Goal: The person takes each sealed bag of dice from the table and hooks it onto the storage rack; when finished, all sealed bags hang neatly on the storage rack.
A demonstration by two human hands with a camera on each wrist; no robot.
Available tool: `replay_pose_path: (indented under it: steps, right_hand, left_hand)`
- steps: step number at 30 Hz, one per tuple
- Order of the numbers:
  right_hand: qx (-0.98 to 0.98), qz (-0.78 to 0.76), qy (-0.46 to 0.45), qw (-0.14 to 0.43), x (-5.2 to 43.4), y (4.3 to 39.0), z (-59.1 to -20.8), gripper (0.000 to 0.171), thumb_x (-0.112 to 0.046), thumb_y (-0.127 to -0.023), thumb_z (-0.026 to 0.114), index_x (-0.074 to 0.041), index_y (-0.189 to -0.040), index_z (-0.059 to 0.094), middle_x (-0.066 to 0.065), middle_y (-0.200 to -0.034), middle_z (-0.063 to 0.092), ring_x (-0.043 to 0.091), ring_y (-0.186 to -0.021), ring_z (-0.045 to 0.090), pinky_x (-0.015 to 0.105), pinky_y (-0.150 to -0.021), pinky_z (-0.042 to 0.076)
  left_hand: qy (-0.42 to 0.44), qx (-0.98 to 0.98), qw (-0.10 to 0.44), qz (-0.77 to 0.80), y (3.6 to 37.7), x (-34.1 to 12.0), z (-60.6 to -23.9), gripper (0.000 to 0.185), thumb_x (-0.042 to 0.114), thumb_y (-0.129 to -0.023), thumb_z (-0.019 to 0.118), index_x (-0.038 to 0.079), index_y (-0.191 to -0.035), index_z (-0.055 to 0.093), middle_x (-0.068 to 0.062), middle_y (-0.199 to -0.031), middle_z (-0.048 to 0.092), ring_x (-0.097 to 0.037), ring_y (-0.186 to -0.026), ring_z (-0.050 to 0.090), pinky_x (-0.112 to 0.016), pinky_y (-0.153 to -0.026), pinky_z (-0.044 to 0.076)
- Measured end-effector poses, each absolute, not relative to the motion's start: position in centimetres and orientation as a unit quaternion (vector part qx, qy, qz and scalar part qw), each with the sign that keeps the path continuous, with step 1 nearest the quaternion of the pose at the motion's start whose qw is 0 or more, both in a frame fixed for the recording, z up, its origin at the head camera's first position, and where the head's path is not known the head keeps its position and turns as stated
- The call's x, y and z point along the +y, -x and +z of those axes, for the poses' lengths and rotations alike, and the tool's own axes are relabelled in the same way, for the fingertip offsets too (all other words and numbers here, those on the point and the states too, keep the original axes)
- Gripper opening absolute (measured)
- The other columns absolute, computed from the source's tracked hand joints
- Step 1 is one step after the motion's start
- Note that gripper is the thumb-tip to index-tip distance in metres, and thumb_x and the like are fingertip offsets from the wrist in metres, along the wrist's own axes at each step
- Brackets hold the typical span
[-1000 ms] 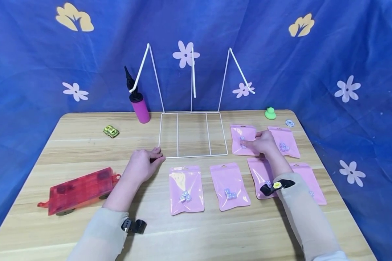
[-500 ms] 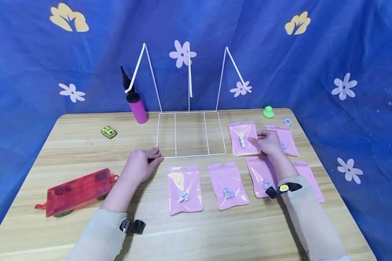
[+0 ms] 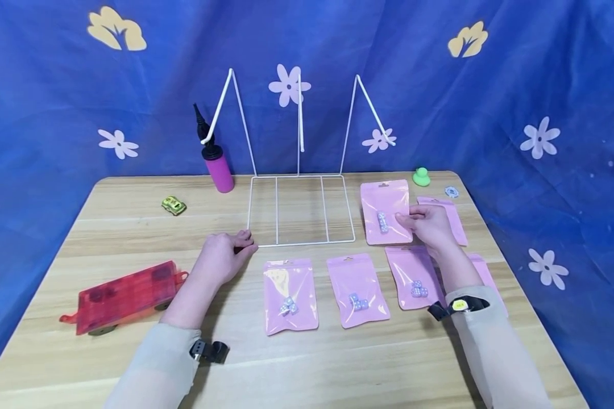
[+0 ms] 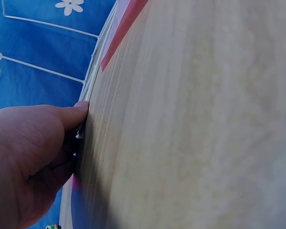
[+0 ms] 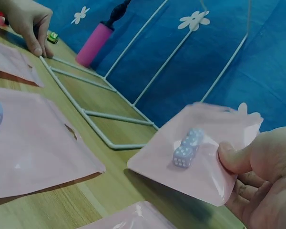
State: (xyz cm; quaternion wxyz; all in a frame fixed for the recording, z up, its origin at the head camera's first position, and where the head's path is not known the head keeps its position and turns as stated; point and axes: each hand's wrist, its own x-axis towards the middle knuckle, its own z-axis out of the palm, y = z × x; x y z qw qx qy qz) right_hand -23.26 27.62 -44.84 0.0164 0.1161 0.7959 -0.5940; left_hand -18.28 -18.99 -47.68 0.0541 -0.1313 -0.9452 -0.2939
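My right hand [image 3: 432, 224] pinches a pink zip pouch [image 3: 373, 196] by its right edge, thumb on the front and fingers behind. Through the clear front show pale purple dice [image 5: 187, 149] with white dots. In the right wrist view the pouch is tilted up off the table. Over on the left, my left hand [image 3: 222, 257] pinches the front left corner of a white wire rack [image 3: 307, 243]. Its thumb [image 4: 74, 114] lies along the wire in the left wrist view. The rack has a flat base and three upright wires ending in downward-bent hooks.
Several more pink pouches [image 3: 289, 284] with dice lie in front and to the right. A red toy trailer [image 3: 125, 292], a small toy car [image 3: 174, 205] and a purple pump [image 3: 220, 173] stand left. A green duck [image 3: 422, 177] and a round chip [image 3: 451, 192] sit back right.
My right hand has taken hold of the pouch's right edge and raised its top up from the table, shifting slightly right. The left hand stays on the rack corner.
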Motion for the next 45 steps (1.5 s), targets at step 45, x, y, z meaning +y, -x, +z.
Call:
replay_pose_path:
  steps: [45]
  right_hand:
    - [0.651, -0.742, 0.13, -0.097, 24.7, 18.3, -34.5, 0.019, 0.022, -0.089, 0.07, 0.006, -0.086, 0.077, 0.006, -0.078, 0.076, 0.009, -0.067, 0.066, 0.017, -0.06, 0.053]
  left_hand:
    - [0.126, -0.945, 0.057, -0.298, 18.2, -19.0, -48.0, 0.023, 0.016, -0.096, 0.081, -0.002, -0.109, 0.081, -0.018, -0.126, 0.071, -0.039, -0.123, 0.067, -0.057, -0.111, 0.047]
